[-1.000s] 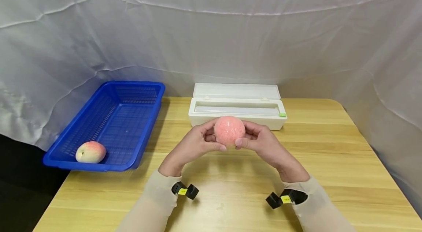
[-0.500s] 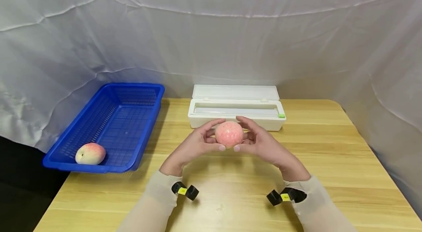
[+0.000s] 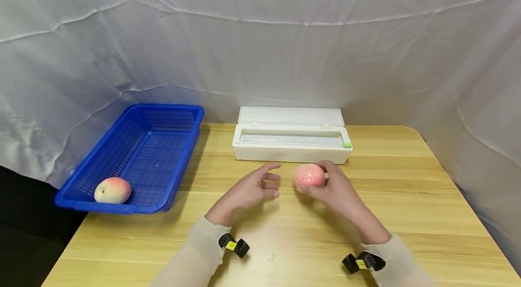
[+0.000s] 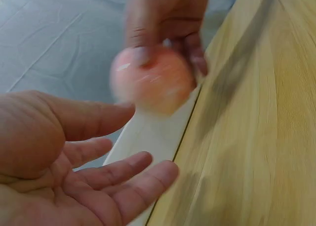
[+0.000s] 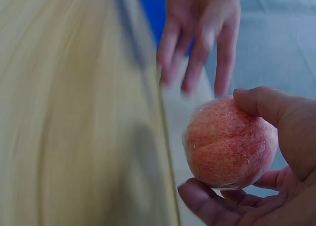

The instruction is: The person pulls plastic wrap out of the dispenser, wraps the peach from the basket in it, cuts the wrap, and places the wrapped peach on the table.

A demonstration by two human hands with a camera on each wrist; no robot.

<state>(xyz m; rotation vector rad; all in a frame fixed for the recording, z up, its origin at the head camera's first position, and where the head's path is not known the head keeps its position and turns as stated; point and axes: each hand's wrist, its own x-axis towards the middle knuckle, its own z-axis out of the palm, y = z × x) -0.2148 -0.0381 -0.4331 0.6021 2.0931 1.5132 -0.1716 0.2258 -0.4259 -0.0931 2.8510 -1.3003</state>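
A pink peach [image 3: 309, 176] in shiny clear film is held above the table by my right hand [image 3: 339, 189]. In the right wrist view, thumb and fingers grip the peach [image 5: 229, 144] from one side, and the film clings round it with a few creases. My left hand [image 3: 252, 189] is apart from the peach, to its left, its fingers loosely spread and holding nothing. The left wrist view shows that left hand [image 4: 74, 161] palm up, with the peach [image 4: 153, 80] blurred beyond the thumb tip.
Behind the hands stands a white cling film box [image 3: 293, 153], its lid raised and a roll inside. At the left, a blue plastic basket [image 3: 185, 155] holds another peach [image 3: 112, 190] near its front corner. Grey cloth [image 3: 285, 60] hangs behind the wooden table [image 3: 277, 241].
Both hands held the wrapped peach between them before. The left hand has let go and drawn slightly apart, while the right hand has carried the peach to the right and a little nearer.
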